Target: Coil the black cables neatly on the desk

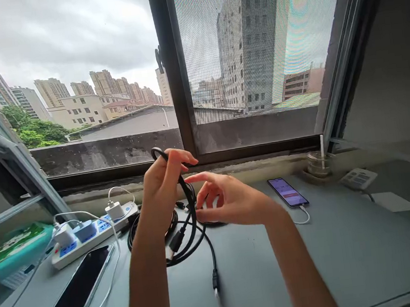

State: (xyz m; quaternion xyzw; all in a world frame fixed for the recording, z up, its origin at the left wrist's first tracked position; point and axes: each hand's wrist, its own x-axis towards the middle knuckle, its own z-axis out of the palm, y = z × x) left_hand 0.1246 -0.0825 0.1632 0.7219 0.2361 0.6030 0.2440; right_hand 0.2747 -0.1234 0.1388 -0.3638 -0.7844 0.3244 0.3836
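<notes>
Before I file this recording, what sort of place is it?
Probably an upper-floor room with a desk: the window overlooks high-rise buildings, and a power strip and a plugged-in smartphone with a lit screen lie on the desktop.

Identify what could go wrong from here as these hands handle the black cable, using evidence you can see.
The black cable, looped in the left hand, might tangle with the coiled cable beside that wrist. The loose black plug could swing or catch if the loops move. The left arm might brush the white cord near it, perhaps tugging it.
</notes>
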